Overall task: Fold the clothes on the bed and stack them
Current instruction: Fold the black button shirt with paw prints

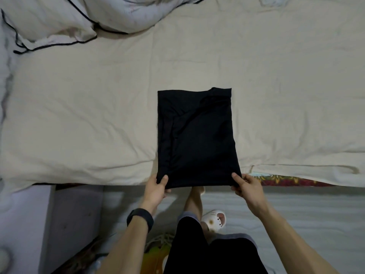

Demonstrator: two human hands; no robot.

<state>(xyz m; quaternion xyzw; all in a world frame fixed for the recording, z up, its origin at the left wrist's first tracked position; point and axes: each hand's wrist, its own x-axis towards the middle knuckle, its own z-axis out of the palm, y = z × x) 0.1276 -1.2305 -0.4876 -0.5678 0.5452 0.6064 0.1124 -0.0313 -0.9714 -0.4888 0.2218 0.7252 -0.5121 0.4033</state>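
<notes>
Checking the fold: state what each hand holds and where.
The folded black garment, by its near corners: left hand pinches the left one, right hand the right.

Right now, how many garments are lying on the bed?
1. A folded black garment at the near edge of the bed, its near corners pinched by the left hand and right hand. Others may be hidden beyond the frame.

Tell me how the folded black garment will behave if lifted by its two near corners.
Likely floppy: the black garment shows soft creases and layered folds, so its far end would probably sag and the folds may slip open. Probably light: the left hand and right hand pinch it by the corners only.
</notes>
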